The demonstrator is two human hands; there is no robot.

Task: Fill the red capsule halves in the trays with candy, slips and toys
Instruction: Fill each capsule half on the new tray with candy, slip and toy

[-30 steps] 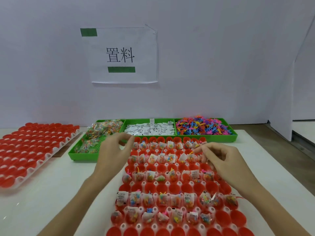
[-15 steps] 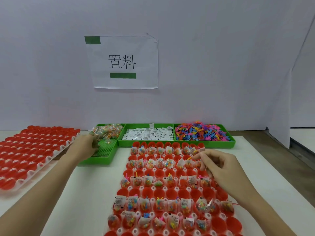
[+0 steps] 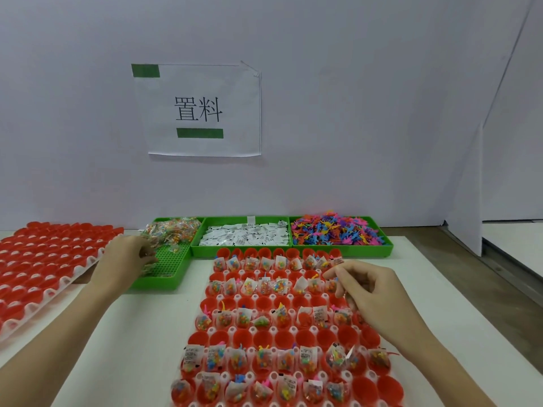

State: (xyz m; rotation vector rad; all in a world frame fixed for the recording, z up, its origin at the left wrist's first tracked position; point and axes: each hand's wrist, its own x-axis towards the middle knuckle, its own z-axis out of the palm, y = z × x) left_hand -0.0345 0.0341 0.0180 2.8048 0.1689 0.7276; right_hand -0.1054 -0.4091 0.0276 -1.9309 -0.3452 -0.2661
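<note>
Head cam: left hand point(image 3: 125, 264) fingers curled into candy bin point(image 3: 164, 261), grip unclear; right hand point(image 3: 368, 292) pinching toys over tray point(image 3: 273, 327) w/ capsules. Risk: toy drops into wrong cup

My left hand point(image 3: 125, 264) and right hand point(image 3: 371, 292) are bare: no gloves, rings, watch or bands. Both forearms are uncovered as far as I can see, no sleeve showing. My nails are short and plain.
</note>
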